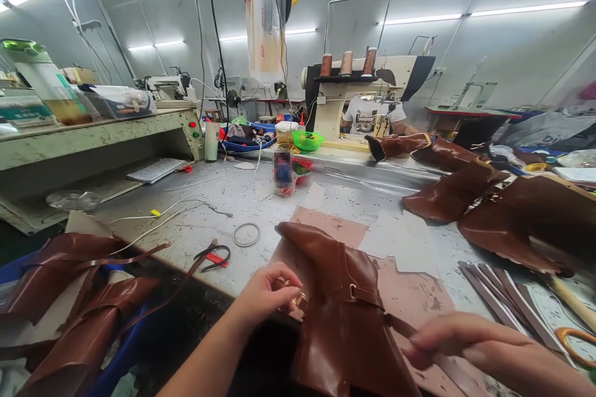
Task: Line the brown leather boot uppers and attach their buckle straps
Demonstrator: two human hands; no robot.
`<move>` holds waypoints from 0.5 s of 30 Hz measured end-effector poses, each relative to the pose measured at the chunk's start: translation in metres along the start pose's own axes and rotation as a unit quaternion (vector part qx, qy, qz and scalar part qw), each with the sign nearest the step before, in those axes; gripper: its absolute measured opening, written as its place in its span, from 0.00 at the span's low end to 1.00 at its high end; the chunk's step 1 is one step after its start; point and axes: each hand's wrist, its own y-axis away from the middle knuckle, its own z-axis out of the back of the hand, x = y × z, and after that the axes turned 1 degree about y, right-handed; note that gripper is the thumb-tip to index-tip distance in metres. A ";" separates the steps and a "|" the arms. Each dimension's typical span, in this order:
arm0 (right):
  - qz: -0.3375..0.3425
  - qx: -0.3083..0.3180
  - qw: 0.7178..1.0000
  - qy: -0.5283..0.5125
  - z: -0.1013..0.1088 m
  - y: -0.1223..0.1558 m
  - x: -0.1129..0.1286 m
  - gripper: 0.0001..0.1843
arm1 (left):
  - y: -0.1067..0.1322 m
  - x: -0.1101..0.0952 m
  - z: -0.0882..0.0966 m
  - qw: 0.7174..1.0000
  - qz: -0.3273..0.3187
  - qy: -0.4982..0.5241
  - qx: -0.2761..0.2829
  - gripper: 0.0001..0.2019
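A brown leather boot upper (pixel 342 298) lies on the near edge of the grey worktable (pixel 242 198), with a strap and a gold buckle (pixel 352 289) across it. My left hand (pixel 267 294) is closed in a pinch on a small metal buckle piece at the upper's left edge. My right hand (pixel 459 341) lies low at the right, fingers pressed together on the end of the brown strap (pixel 403 324) coming off the upper.
More brown boot uppers (pixel 470 198) are piled at the right, others (pixel 69 304) at the left over a blue bin. Thread snips (pixel 215 257), a ring (pixel 246 234), leather strips (pixel 500 298) and orange-handled scissors (pixel 575 344) lie about. A person (pixel 372 115) sits behind a sewing machine (pixel 367 84).
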 end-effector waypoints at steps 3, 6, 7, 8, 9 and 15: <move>0.073 -0.010 0.993 0.091 -0.032 -0.028 0.020 0.13 | -0.004 0.008 -0.019 0.999 -0.021 0.002 0.041 0.12; 0.160 -0.073 0.961 0.214 -0.056 -0.046 0.029 0.10 | -0.004 0.015 -0.029 0.994 -0.057 -0.083 0.037 0.12; 0.179 -0.090 0.952 0.230 -0.062 -0.049 0.031 0.10 | -0.004 0.016 -0.031 0.989 -0.077 -0.121 0.033 0.11; 0.188 -0.102 0.949 0.230 -0.066 -0.051 0.032 0.12 | -0.004 0.017 -0.032 0.982 -0.100 -0.155 0.026 0.10; 0.186 -0.107 0.952 0.217 -0.069 -0.053 0.033 0.14 | -0.003 0.017 -0.032 0.975 -0.124 -0.183 0.019 0.10; 0.117 -0.137 0.973 0.145 -0.069 -0.061 0.030 0.10 | -0.006 0.024 -0.035 0.988 -0.118 -0.088 0.035 0.11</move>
